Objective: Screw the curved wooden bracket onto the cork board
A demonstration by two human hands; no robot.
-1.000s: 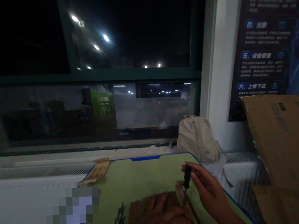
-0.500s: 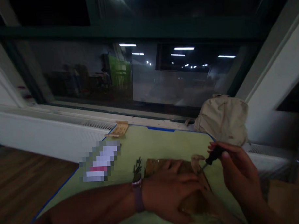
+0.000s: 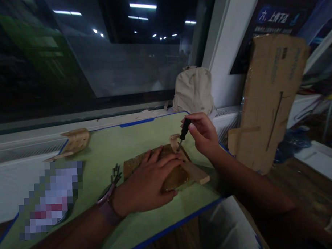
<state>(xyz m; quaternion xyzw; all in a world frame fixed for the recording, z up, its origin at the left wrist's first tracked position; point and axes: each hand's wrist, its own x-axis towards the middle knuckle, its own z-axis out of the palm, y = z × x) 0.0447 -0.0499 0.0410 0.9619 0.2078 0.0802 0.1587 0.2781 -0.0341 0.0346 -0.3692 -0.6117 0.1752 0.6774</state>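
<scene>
The yellow-green surface (image 3: 139, 140) runs out on every side of the brown board (image 3: 177, 178), which is the landmark here. A tall cardboard piece (image 3: 274, 99) stands well to the board's right, and a pale backpack (image 3: 193, 89) sits beyond it. The left hand (image 3: 148, 179) lies across the board, fingers spread, its grip open and closed around nothing; it should press firmly there so that the board cannot turn or slide.

The right hand (image 3: 203, 134) is just past the board's far right corner, its grip closed, thumb against fingers, on a screwdriver handle. A curved wooden piece (image 3: 78, 140) rests well to the board's left. The wooden strip (image 3: 195, 171) runs along the board's right edge, curled end pointing away; whether it overlaps the board I cannot tell. The screwdriver (image 3: 185, 128) leans, tip down on the strip by that edge. Any screw under it is too small to make out. To work cleanly, the shaft would be better brought square to the wood, pushed steadily along its axis while turning, with the left fingertips clear of the tip. Dark slim pieces (image 3: 115, 173) lie just left of the board.
</scene>
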